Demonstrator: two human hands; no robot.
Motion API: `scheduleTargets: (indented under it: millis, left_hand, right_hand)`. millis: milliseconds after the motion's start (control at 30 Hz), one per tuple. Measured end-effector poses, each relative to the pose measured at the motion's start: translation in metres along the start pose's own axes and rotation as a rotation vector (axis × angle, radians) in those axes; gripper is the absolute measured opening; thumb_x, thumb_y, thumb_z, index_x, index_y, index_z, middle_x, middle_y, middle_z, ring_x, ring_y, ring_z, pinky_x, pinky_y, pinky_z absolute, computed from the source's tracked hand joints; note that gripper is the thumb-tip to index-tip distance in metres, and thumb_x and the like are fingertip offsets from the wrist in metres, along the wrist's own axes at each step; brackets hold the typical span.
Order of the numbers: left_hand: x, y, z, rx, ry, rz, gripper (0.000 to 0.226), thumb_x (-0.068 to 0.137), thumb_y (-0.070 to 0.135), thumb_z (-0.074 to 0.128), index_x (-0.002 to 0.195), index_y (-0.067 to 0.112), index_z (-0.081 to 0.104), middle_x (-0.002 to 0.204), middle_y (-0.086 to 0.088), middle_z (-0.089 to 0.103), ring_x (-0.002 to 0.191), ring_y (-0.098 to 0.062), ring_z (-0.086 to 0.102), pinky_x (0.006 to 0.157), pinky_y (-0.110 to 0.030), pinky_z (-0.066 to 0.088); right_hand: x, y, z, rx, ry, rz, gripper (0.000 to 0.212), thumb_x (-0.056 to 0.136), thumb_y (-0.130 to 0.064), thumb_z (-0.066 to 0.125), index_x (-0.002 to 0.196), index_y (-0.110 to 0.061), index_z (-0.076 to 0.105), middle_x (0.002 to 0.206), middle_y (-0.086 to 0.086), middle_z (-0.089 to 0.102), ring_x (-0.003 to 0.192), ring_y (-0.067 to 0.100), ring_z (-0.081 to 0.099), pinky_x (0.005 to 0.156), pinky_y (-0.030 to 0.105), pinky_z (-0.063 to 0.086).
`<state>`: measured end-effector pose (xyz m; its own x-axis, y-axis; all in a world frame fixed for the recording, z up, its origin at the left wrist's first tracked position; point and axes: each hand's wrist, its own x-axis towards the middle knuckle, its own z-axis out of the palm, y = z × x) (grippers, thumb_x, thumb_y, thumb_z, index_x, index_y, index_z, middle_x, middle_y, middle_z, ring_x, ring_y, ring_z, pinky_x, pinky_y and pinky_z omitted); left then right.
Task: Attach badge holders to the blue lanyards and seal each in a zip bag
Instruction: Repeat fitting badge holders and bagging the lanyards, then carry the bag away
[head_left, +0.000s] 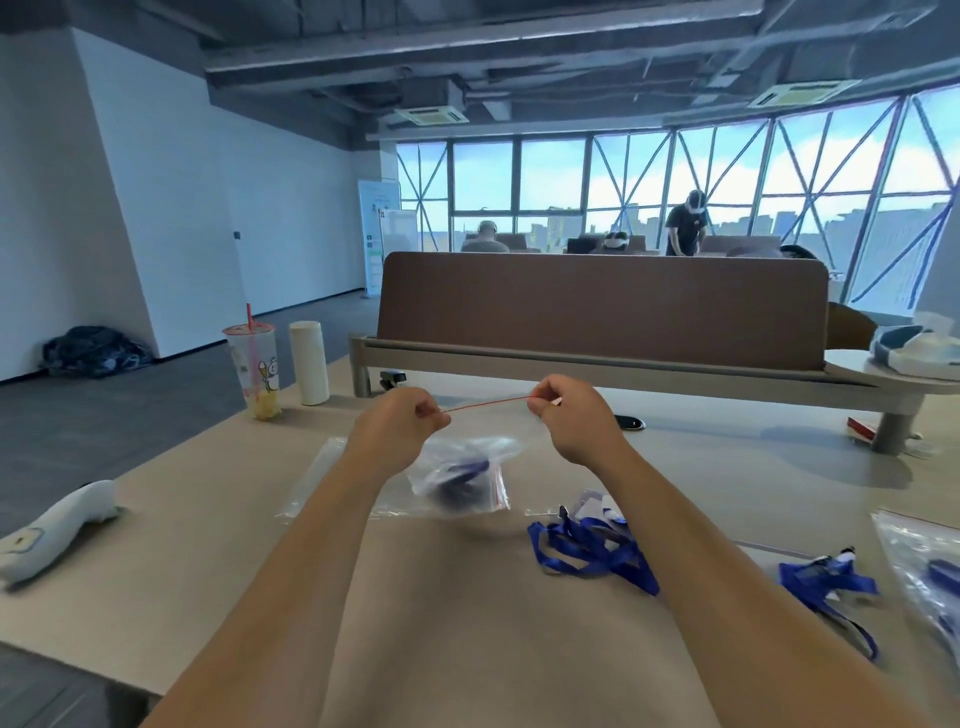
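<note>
Nearest, below and to the right of the fingers, loose blue lanyards (587, 545) are lying tangled on the table (208, 571), not yet bagged.

Above them both hands are working raised off the surface. The left hand (410, 426) is pinching one end of the red zip strip (485, 405), fingers curled tight together on it. The right hand (571, 415) is pinching the other end likewise, pulling the strip taut. The zip bag (457, 478) is hanging beneath the fingers, a bundled lanyard (462, 470) sagging inside.

Judgement: the bag is light, limp and slick film. The load will be shifting (the cord is soft), so the stiff strip at the fingertips is the sound place to hold and press. Whether the seal is fully closed cannot be told.

Under the fingers and to their left, empty bags (322, 483) are lying flat on the pale, smooth table. Beyond the left fingers a drink cup (254, 369) and a white canister (309, 361) are standing. Past the fingertips a brown divider (602, 306) is screening other desks, with windows (675, 176) behind.
</note>
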<state>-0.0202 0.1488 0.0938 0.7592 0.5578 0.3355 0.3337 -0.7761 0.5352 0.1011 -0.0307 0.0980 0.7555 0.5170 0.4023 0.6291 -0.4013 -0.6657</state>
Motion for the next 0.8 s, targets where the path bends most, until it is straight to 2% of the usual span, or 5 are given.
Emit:
scheduleTargets:
  millis: [200, 367, 533, 633, 800]
  left_hand:
    - [-0.003, -0.006, -0.014, -0.026, -0.003, 0.008, 0.011, 0.096, 0.026, 0.062, 0.094, 0.016, 0.063, 0.093, -0.003, 0.066, 0.083, -0.021, 0.058, 0.072, -0.028, 0.043]
    - [-0.003, -0.003, -0.017, -0.303, -0.06, -0.048, 0.007, 0.097, 0.01, 0.056, 0.1, 0.009, 0.062, 0.095, -0.006, 0.065, 0.085, -0.021, 0.063, 0.063, -0.025, 0.058]
    - [-0.002, -0.009, -0.013, -0.593, 0.001, -0.147, 0.01, 0.096, 0.007, 0.06, 0.086, 0.006, 0.063, 0.091, -0.019, 0.071, 0.084, -0.03, 0.073, 0.085, -0.043, 0.06]
    - [-0.001, -0.01, -0.014, -0.732, 0.036, -0.209, 0.01, 0.094, 0.009, 0.063, 0.088, 0.002, 0.066, 0.092, -0.019, 0.072, 0.079, -0.025, 0.074, 0.083, -0.032, 0.06]
    - [0.0, -0.011, -0.024, -0.91, 0.054, -0.245, 0.01, 0.097, 0.003, 0.057, 0.091, 0.004, 0.066, 0.095, -0.017, 0.072, 0.083, -0.023, 0.074, 0.069, -0.021, 0.06]
  right_hand:
    - [-0.001, -0.008, -0.006, 0.174, 0.042, 0.065, 0.009, 0.102, -0.019, 0.048, 0.101, -0.014, 0.056, 0.096, 0.0, 0.068, 0.065, 0.013, 0.063, 0.06, 0.023, 0.048]
    - [-0.004, -0.012, -0.008, 0.355, 0.01, 0.111, 0.011, 0.104, -0.017, 0.044, 0.108, -0.01, 0.052, 0.097, 0.009, 0.07, 0.076, 0.022, 0.071, 0.066, 0.026, 0.056]
    - [-0.004, -0.008, -0.006, 0.378, 0.041, 0.127, 0.011, 0.104, -0.017, 0.044, 0.106, -0.011, 0.053, 0.091, 0.01, 0.072, 0.078, 0.02, 0.072, 0.075, 0.03, 0.059]
    - [-0.003, -0.005, -0.007, 0.401, 0.074, 0.124, 0.01, 0.103, -0.017, 0.047, 0.104, -0.013, 0.056, 0.088, 0.009, 0.072, 0.078, 0.019, 0.072, 0.079, 0.033, 0.06]
    - [0.0, -0.008, -0.01, 0.551, 0.12, 0.165, 0.011, 0.102, -0.015, 0.048, 0.102, -0.013, 0.059, 0.088, 0.01, 0.074, 0.08, 0.021, 0.074, 0.074, 0.031, 0.059]
